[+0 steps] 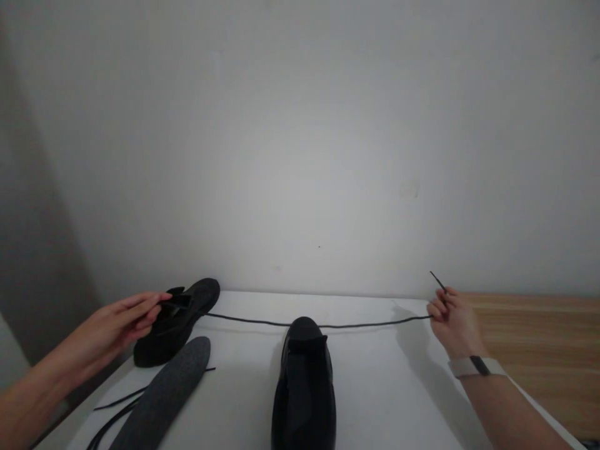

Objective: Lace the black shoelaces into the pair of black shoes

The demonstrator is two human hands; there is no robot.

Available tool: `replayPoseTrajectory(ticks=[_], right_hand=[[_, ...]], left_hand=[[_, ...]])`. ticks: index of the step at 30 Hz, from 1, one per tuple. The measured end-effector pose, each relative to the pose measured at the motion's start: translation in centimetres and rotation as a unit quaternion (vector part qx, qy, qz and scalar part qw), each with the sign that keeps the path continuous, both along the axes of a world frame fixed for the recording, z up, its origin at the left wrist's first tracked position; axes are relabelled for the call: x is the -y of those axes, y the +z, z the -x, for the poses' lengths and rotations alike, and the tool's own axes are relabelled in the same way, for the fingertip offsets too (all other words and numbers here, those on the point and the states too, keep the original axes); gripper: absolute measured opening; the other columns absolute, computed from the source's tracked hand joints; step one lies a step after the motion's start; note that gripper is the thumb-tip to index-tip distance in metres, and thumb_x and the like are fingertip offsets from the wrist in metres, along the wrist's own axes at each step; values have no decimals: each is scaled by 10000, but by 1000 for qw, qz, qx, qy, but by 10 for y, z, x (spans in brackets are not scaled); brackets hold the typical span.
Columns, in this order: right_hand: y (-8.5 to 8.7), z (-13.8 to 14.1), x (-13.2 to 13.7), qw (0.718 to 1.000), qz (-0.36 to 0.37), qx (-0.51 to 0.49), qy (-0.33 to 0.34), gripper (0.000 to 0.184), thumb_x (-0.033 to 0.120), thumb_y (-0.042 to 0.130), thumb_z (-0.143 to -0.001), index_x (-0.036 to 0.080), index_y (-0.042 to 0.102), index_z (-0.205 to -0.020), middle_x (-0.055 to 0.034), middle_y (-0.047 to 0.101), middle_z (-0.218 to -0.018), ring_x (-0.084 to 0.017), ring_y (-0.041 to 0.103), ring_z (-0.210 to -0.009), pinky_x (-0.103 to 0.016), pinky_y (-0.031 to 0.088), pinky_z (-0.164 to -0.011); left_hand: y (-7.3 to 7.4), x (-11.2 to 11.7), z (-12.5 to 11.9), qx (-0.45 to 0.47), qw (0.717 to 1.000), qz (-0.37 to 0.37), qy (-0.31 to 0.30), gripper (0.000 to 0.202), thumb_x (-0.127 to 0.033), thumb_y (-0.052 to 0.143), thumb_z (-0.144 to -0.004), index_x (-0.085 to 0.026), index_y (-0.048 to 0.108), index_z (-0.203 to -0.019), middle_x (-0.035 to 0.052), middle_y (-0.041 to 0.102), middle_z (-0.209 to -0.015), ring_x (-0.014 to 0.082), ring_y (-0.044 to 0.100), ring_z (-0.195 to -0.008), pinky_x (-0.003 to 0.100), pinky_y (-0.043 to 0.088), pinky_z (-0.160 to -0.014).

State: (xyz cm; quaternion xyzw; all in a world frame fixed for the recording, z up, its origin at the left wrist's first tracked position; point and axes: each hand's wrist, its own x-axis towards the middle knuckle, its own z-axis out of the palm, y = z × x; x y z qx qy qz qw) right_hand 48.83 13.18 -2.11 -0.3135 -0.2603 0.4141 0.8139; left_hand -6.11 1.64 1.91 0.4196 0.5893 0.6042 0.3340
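Note:
A thin black shoelace [370,325] is stretched sideways between my two hands, passing at the toe of a black shoe [304,387] that stands in the middle of the table. My left hand [135,315] pinches one end of the lace in front of a second black shoe [187,322] at the left. At the right, my right hand [452,319] closes round the other end, and a short tip pokes up above the fingers. The middle shoe shows no lace in it, and its tongue lies visible.
A grey insole [164,400] lies at the lower left, with another dark lace [115,412] partly under it. The white table [375,387] meets a pale wall [319,156] at the back. Wood-grain surface [539,350] borders the table on the right.

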Motion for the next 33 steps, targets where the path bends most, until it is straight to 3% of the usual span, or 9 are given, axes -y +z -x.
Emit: replayPoseTrajectory(ticks=[3, 6, 9, 12, 20, 26, 27, 29, 33], right_hand=[[-6, 37, 13, 992, -18, 97, 80, 66, 134, 644, -804, 188, 633, -840, 51, 594, -760, -4, 277, -422, -160, 190, -345], [-5, 87, 34, 948, -19, 234, 216, 192, 237, 720, -753, 167, 731, -931, -14, 663, -806, -30, 347, -464, -203, 232, -394], [-5, 124, 58, 871, -39, 377, 314, 253, 310, 757, -766, 183, 761, -985, -45, 693, -840, -81, 432, -558, -233, 319, -482], [-7, 138, 76, 763, -115, 565, 293, 298, 357, 694, -836, 236, 720, -1108, -42, 674, -920, -116, 489, -659, -278, 407, -615], [-7, 145, 91, 683, -226, 670, 185, 269, 127, 551, -873, 242, 731, -1036, -43, 761, -948, -157, 674, -869, -273, 502, -759], [-12, 157, 87, 503, -273, 807, 144, 246, 77, 550, -803, 210, 749, -861, -35, 755, -765, -188, 630, -680, -288, 434, -547], [-11, 155, 87, 496, -268, 812, 151, 229, 98, 563, -811, 215, 751, -869, -39, 760, -786, -198, 631, -689, -293, 429, -535], [-8, 148, 88, 534, -258, 787, 170, 261, 175, 588, -852, 246, 726, -1061, -52, 765, -896, -215, 647, -755, -309, 460, -573], [-8, 128, 88, 735, -171, 643, 127, 592, 300, 366, -1012, 344, 128, -1553, -34, 678, -923, -176, 622, -767, -326, 485, -699]], left_hand=[[2, -12, -25, 164, 984, -20, -65, 268, -3, 475, -862, -108, 705, -950, -2, 753, -760, 90, 681, -680, 136, 575, -648], [7, -21, -63, 205, 960, -76, -178, 329, -109, 603, -785, -106, 708, -1097, 82, 771, -1023, 173, 701, -964, 198, 593, -826], [5, -29, -99, 188, 912, -122, -343, 599, -111, 741, -646, -124, 662, -1240, 121, 682, -1279, 247, 596, -1227, 255, 516, -1021], [-9, -40, -126, 137, 891, -138, -409, 645, -156, 811, -663, -179, 640, -1285, 105, 661, -1316, 247, 574, -1260, 285, 468, -1074], [-50, -43, -166, -62, 943, -97, -313, 245, -390, 638, -895, -189, 738, -995, 41, 706, -796, 180, 647, -753, 307, 526, -744], [-53, -31, -180, -221, 921, -163, -276, 250, -349, 533, -954, -221, 737, -885, 49, 623, -927, 197, 606, -918, 290, 466, -825], [-54, -31, -181, -222, 919, -168, -278, 245, -339, 524, -959, -223, 727, -885, 53, 624, -958, 200, 604, -947, 292, 463, -850], [-56, -31, -179, -217, 920, -174, -275, 216, -322, 506, -970, -236, 702, -942, 51, 639, -985, 198, 606, -968, 291, 460, -869], [-60, -31, -168, -182, 939, -177, -231, 260, -330, 415, -997, -249, 622, -1133, 25, 621, -865, 179, 590, -827, 280, 459, -771]])
